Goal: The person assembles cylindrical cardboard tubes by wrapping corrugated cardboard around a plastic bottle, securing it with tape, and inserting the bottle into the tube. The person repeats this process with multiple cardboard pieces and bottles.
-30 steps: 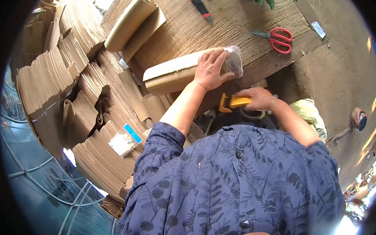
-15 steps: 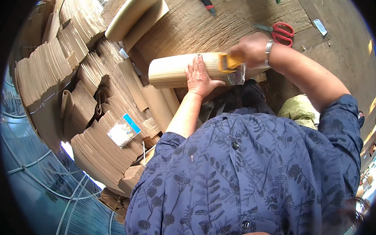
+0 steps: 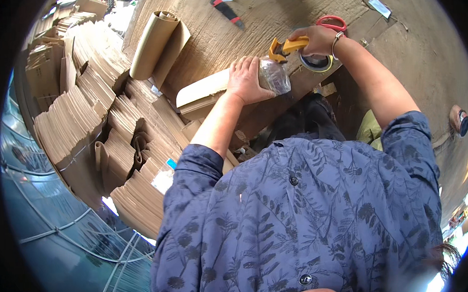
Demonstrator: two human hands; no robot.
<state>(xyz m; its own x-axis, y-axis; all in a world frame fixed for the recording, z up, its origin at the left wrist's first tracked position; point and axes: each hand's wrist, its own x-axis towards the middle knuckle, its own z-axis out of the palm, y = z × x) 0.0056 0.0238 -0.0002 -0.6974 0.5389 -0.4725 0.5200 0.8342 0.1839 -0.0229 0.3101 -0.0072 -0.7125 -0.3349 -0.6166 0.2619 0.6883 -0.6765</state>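
A wooden tabletop (image 3: 270, 19) spreads beneath both hands; stacks of corrugated cardboard sheets (image 3: 68, 122) stand left of the left hand (image 3: 244, 80), which lies over a cardboard roll (image 3: 203, 92), thumb set wide from its fingers; clear plastic (image 3: 277, 76) covers the end just right of that grip; the right hand (image 3: 318, 40) is closed round a yellow tape dispenser (image 3: 291, 46); red-handled scissors (image 3: 333, 21) lie just beyond it.
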